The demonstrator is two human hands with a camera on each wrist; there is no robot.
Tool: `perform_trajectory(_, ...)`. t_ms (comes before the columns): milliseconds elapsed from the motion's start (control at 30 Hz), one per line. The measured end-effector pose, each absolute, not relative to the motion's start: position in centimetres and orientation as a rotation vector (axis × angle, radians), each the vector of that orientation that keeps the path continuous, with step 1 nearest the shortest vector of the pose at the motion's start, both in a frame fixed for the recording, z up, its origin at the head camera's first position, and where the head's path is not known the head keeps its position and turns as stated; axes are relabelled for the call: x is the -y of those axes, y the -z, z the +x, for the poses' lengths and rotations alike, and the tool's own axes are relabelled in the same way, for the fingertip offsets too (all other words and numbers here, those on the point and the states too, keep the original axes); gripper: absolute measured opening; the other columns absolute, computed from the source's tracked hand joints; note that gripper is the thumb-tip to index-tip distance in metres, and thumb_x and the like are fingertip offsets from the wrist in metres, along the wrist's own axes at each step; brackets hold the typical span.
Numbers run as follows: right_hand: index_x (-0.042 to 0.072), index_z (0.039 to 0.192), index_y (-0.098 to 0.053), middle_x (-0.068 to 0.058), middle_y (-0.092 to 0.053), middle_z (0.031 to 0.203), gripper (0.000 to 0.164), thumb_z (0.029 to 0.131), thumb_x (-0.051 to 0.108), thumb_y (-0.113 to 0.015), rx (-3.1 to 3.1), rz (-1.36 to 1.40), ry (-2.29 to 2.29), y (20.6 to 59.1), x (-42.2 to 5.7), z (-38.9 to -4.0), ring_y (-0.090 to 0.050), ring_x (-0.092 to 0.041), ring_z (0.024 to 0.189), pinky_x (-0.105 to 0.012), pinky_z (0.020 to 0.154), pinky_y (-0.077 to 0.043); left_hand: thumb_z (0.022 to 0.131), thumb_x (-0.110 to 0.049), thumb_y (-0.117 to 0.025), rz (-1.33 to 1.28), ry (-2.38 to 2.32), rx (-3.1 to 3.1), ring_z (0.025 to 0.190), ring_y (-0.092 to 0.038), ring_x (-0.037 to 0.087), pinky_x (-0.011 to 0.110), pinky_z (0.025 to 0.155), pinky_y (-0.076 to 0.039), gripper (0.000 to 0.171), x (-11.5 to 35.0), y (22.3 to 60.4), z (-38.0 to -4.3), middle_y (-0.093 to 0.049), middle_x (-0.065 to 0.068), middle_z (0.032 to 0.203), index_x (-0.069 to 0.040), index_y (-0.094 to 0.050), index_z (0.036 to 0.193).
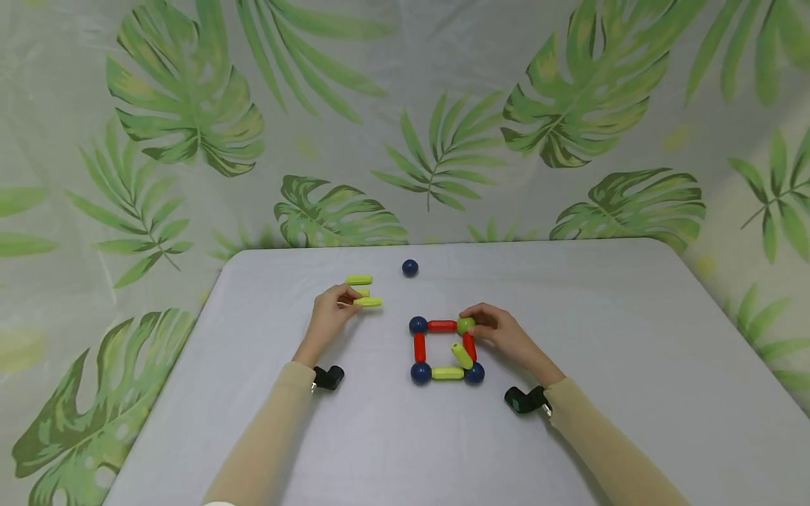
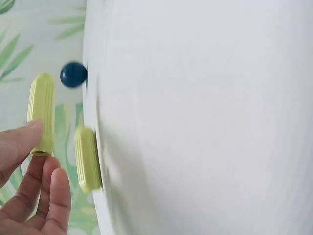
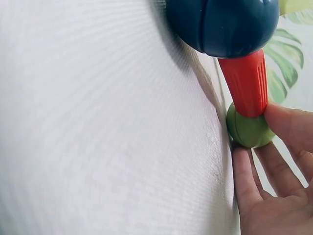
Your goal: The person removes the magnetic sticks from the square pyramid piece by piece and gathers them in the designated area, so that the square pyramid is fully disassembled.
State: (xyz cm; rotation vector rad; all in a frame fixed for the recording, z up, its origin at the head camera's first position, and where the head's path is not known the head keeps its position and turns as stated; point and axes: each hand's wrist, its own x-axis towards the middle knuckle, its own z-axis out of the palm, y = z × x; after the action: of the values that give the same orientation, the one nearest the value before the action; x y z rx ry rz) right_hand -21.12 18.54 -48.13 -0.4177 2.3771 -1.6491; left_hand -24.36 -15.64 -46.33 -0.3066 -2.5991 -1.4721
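Note:
My left hand (image 1: 330, 311) pinches a yellow-green rod (image 1: 370, 302) between thumb and fingers; the left wrist view shows this rod (image 2: 43, 105) raised, with its far end free. On the table lies a square of rods and balls. My right hand (image 1: 505, 336) holds its green ball (image 1: 465, 325) at the far right corner, thumb on one side and fingers on the other. A red rod (image 3: 247, 83) runs from that ball to a blue ball (image 1: 474, 373) at the near right corner. From this blue ball a yellow-green rod (image 1: 460, 355) sticks up at a slant.
Two more blue balls, far left (image 1: 418, 325) and near left (image 1: 420, 373), form the square's other corners. A loose blue ball (image 1: 410, 268) lies near the table's far edge. Loose yellow-green rods, one farther back (image 1: 358, 280), lie by my left hand.

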Motion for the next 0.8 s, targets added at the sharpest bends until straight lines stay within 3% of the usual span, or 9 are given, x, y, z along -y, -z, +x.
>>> perform_trajectory(433, 0.001, 0.121, -0.058, -0.016, -0.057, 0.123, 0.028, 0.094, 0.005, -0.060, -2.346, -0.417, 1.678, 48.1, -18.6, -20.9, -0.055, -0.029, 0.108, -0.038, 0.092, -0.046, 0.081, 0.005, -0.072, -0.126, 1.243, 2.806, 0.092, -0.059, 0.030, 0.038, 0.079, -0.050, 0.014, 17.4, 46.6, -26.7, -0.055, 0.017, 0.101, 0.000, -0.065, 0.093)
perform_trajectory(800, 0.002, 0.121, -0.059, -0.016, -0.057, 0.123, 0.027, 0.094, 0.004, -0.059, -2.362, -0.410, 1.666, 48.1, -18.5, -21.0, -0.054, -0.030, 0.110, -0.042, 0.095, -0.045, 0.081, 0.004, -0.072, -0.131, 1.236, 2.812, 0.087, -0.060, 0.028, 0.037, 0.075, -0.050, 0.014, 17.1, 47.1, -28.4, -0.061, 0.016, 0.097, 0.000, -0.063, 0.091)
